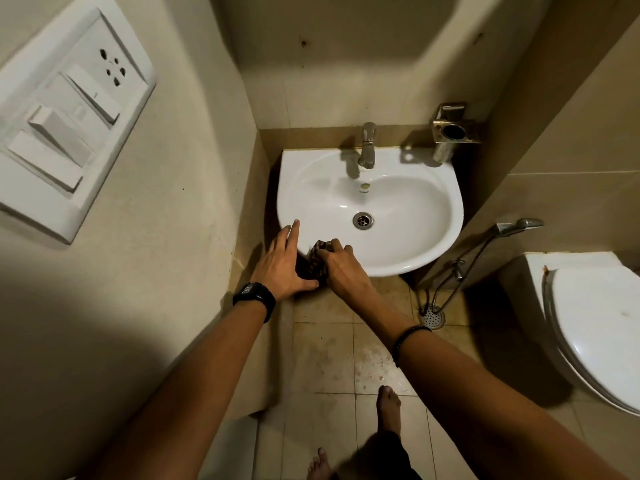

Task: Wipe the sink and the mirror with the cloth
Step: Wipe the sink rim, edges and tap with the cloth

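At the near-left rim of one white sink (415,237), head view: two bare hands meet on one dark patterned cloth (317,259). Right hand (341,268) lies on top of the cloth with fingers curled over it, grip closed on the fabric, pressing it against the sink's front-left edge. Left hand (282,261) sits just beside it, fingers spread and mostly straight, fingertips resting on the rim, thumb tucked under the cloth's lower edge; grip loose and open, touching the cloth rather than clamping it. Part of the cloth hangs below the rim between the two hands. One black watch (254,294) on the left wrist, one dark bracelet (410,336) on the right wrist. One metal tap (367,145) stands at the back of the sink, one drain (363,220) in the basin bottom. One metal holder (452,133) on the wall, right of the tap. One switch panel (65,116) on the left wall. One toilet (595,323) at right, lid down, one spray hose (485,247) beside it, one floor drain (430,317) below. Two bare feet (388,407) on the tiled floor (325,351).
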